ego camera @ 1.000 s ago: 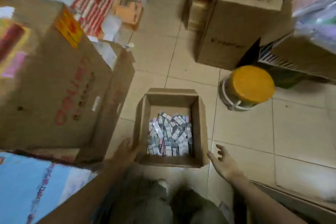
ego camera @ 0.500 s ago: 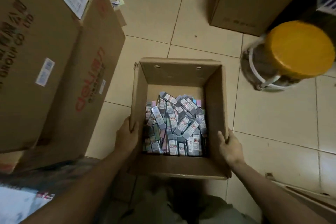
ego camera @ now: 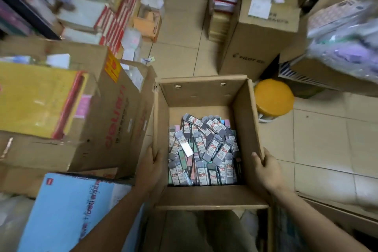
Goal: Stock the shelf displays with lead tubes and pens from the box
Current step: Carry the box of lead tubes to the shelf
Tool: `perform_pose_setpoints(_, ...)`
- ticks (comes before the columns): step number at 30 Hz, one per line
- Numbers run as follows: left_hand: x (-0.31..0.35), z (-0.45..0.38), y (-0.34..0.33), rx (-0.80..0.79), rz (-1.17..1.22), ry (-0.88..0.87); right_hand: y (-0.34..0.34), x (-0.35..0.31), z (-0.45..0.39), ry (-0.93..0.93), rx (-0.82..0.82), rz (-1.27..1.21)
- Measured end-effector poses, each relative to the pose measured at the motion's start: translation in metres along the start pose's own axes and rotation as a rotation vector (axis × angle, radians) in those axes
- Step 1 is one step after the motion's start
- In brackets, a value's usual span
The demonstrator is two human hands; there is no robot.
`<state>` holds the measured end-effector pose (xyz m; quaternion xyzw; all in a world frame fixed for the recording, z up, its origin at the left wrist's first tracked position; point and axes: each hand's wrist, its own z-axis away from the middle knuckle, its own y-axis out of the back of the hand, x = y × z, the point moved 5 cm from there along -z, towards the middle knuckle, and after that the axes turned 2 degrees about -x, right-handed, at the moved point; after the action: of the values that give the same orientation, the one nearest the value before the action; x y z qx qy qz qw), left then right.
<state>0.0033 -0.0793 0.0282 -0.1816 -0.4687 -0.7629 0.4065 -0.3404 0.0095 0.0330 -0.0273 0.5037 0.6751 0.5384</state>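
Both hands clamp the open cardboard box (ego camera: 206,196): left hand (ego camera: 150,166) on its left wall, right hand (ego camera: 267,170) on the right. The lead tubes (ego camera: 202,149) lie loose inside, so keep it level and avoid the big carton (ego camera: 114,120) at left.

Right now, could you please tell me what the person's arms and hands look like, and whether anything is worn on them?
Both forearms are bare, with no sleeves in view. The left hand and right hand wear no gloves, and no watch, ring or bracelet can be seen.
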Motion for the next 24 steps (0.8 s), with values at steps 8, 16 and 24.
perform_pose_setpoints(8, 0.121, 0.075, 0.101, 0.016, 0.005, -0.197, 0.113, -0.094, 0.092, 0.053, 0.060, -0.066)
perform_pose_setpoints(16, 0.203, 0.033, 0.124, 0.007, -0.023, -0.251, 0.152, -0.148, 0.055, 0.066, 0.131, -0.134)
perform_pose_setpoints(24, 0.300, -0.078, 0.129, 0.037, -0.045, -0.216, 0.176, -0.240, -0.081, 0.064, 0.072, -0.133)
